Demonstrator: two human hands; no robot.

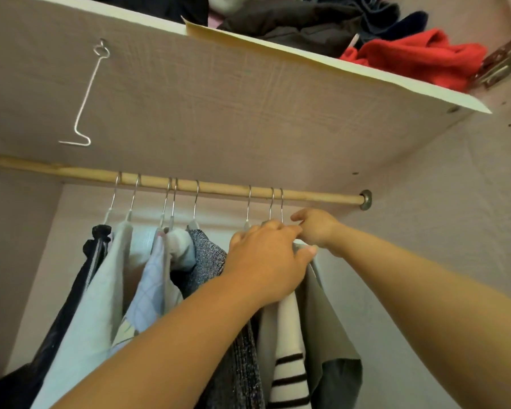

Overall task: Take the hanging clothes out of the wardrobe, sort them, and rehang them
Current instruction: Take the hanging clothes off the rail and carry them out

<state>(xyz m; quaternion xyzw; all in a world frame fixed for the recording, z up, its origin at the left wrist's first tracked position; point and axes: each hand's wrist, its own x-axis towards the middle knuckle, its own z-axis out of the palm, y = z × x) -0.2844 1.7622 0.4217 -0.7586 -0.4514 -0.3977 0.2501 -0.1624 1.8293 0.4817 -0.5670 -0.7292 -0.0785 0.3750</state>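
Note:
Several garments hang on metal-hooked hangers from a wooden rail (189, 184) inside the wardrobe. From the left: a black garment (80, 278), a pale green one (101, 290), a light blue checked shirt (151, 278), a grey speckled knit (210, 261), a cream top with dark stripes (289, 364) and a beige garment (322, 314). My left hand (266, 261) grips the shoulders of the rightmost hangers, thumb curled over the beige garment's top. My right hand (316, 228) pinches at the hanger necks just behind it, right under the rail.
A shelf board (248, 93) sits above the rail, piled with dark folded clothes (307, 25) and a red garment (419, 57). A bent wire hook (86, 95) hangs under the shelf at the left. The wardrobe's right wall (440, 202) holds the rail's end socket (365, 199).

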